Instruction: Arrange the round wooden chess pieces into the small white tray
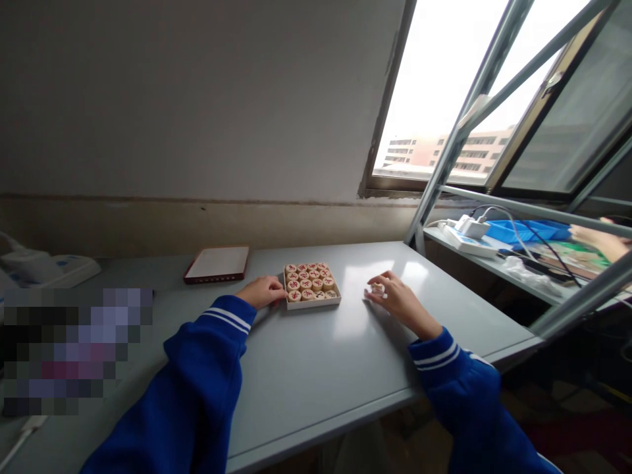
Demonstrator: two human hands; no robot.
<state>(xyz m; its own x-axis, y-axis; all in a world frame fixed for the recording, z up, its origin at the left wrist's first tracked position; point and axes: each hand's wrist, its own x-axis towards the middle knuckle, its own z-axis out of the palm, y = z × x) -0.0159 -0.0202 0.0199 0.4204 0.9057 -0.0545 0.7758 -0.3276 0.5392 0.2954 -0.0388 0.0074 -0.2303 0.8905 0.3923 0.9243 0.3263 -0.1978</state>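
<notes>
Daylight pours through the window [419,99] onto a grey desk [306,382] pushed up against a two-toned wall [197,99], leaving bright patches of glare on its top. Near the middle sits a shallow white box [312,304], packed with rows of round wooden pieces [306,284], most lettered in red, a couple at the front in darker marks. The left hand [263,291] is at the box's left side, fingers bunched together by the front corner; from where I stand I cannot tell whether they grip the edge or just lean on it. Off to the right of the box, clear of it, the right hand [379,291] bends over the desk, thumb and fingers pinching a small pale thing [377,288] too blurred to make out. Behind the left hand, near the wall, lies a dark red lid [217,264], pale inside facing up. Beyond the metal frame [444,158], another person's hand [597,238] reaches over a side desk holding a power strip [467,240] and a blue tray [523,230].
</notes>
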